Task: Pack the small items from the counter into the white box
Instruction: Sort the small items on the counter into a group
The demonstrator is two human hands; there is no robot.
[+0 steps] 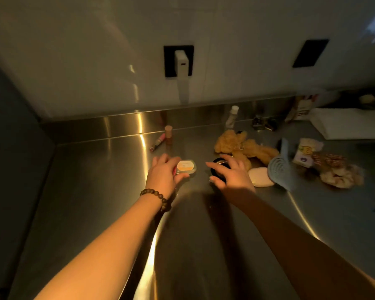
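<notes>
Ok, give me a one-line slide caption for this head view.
Left hand grips a small orange-labelled case while right hand closes on a dark jar on the steel counter.

Home kitchen: steel counter (95, 180), wall sockets (178, 61), household clutter.

There is a single view, from a wide-angle camera worn on the person's head. It looks forward and steeply down over a stainless steel counter (95, 180), close enough that both forearms run in from the near edge and fill the lower half. The far white wall (225, 29) with its black outlet plate (178, 61) closes the top. Straight edges bow toward the corners. The white box (351, 123) sits at the far right.
</notes>
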